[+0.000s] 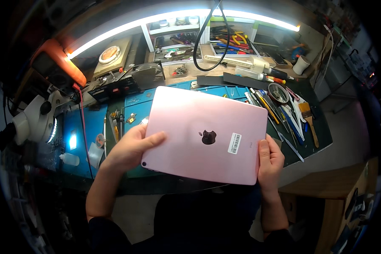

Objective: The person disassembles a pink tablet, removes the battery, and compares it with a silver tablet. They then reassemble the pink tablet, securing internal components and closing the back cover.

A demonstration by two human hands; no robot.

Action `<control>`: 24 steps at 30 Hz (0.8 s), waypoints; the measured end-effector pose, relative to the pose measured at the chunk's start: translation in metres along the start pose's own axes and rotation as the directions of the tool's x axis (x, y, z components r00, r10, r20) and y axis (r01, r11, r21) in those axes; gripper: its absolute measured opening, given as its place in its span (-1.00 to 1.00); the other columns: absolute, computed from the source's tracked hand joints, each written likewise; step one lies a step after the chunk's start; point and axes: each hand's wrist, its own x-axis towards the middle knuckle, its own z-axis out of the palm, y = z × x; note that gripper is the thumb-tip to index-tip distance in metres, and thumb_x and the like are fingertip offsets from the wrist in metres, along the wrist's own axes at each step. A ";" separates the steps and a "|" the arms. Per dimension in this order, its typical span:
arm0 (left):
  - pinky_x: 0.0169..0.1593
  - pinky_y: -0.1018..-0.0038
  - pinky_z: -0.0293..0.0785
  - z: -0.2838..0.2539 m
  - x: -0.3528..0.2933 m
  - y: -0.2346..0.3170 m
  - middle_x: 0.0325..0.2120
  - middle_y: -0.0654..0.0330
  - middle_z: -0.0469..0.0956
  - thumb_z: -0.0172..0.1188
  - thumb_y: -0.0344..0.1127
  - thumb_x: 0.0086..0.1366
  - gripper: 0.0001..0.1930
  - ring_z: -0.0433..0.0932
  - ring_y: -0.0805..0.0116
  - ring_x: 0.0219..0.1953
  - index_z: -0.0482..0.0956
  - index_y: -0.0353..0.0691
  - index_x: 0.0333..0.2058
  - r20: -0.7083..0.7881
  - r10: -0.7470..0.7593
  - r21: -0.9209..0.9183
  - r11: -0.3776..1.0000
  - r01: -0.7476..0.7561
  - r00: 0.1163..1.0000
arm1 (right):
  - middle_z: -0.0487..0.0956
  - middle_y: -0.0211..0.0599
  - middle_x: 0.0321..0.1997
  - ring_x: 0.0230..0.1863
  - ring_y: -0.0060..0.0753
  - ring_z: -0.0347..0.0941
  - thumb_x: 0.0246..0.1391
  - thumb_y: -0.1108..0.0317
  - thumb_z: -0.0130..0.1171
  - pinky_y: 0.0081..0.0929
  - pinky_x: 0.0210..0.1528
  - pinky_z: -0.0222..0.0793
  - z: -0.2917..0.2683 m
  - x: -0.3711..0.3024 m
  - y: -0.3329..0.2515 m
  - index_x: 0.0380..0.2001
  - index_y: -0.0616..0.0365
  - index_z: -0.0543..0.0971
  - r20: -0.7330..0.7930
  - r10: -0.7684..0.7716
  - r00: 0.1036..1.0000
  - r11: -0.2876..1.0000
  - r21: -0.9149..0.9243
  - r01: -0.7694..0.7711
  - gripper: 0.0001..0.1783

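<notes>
A pink tablet (186, 122) is held up over the front of the workbench, its back facing me. On that back are a dark logo and a white barcode sticker (234, 143); a small camera lens (144, 164) sits at the lower left corner. My left hand (133, 146) grips the left edge, thumb lying on the back and fingers hidden behind. At the lower right edge, my right hand (270, 161) pinches the tablet with its thumb on the back. The tablet's front is out of sight.
Blue work mat (78, 118) covers the bench. Tweezers, pens and a brush (309, 122) lie at right. A microscope (36, 120) and an orange multimeter (57, 63) stand at left, near a small white bottle (69, 159). A black cable (194, 51) hangs at the back.
</notes>
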 end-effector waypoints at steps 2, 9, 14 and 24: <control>0.15 0.32 0.63 0.008 0.003 -0.004 0.10 -0.09 0.58 0.43 -0.03 0.39 -0.27 0.64 0.23 0.11 0.39 -0.49 0.27 -0.013 -0.036 -0.002 0.999 0.036 0.999 | 0.70 -0.32 -0.16 -0.18 -0.67 0.53 0.54 0.28 0.03 -0.61 -0.12 0.46 0.001 0.000 0.001 0.20 0.38 0.59 -0.012 -0.024 1.000 1.000 -0.005 0.024 -0.60; 0.17 0.28 0.61 0.010 0.005 -0.007 0.12 -0.09 0.56 0.41 -0.01 0.40 -0.26 0.63 0.21 0.13 0.37 -0.48 0.29 -0.032 -0.020 0.014 1.000 0.021 0.999 | 0.68 -0.36 -0.25 -0.27 -0.71 0.50 0.53 0.27 0.05 -0.64 -0.23 0.43 0.006 -0.001 0.000 0.17 0.37 0.61 -0.042 -0.094 0.995 0.994 -0.052 0.092 -0.61; 0.15 0.31 0.60 0.013 0.003 -0.003 0.13 -0.03 0.57 0.42 -0.04 0.40 -0.28 0.61 0.27 0.13 0.37 -0.44 0.30 -0.097 0.037 0.065 0.997 -0.031 0.995 | 0.63 -0.42 -0.31 -0.34 -0.73 0.47 0.51 0.30 0.09 -0.66 -0.27 0.39 0.010 -0.004 0.000 0.22 0.37 0.57 -0.109 -0.038 0.993 0.996 -0.087 0.028 -0.60; 0.11 0.37 0.59 0.017 -0.001 -0.010 0.06 0.02 0.61 0.33 -0.01 0.47 -0.37 0.63 0.34 0.06 0.43 -0.44 0.24 -0.138 0.166 0.110 0.982 -0.151 0.976 | 0.33 0.04 0.42 0.42 0.06 0.18 0.42 -0.19 0.08 -0.04 0.41 0.18 0.016 -0.025 -0.004 0.31 0.12 0.57 0.214 -0.534 0.818 0.504 -0.697 0.511 -0.33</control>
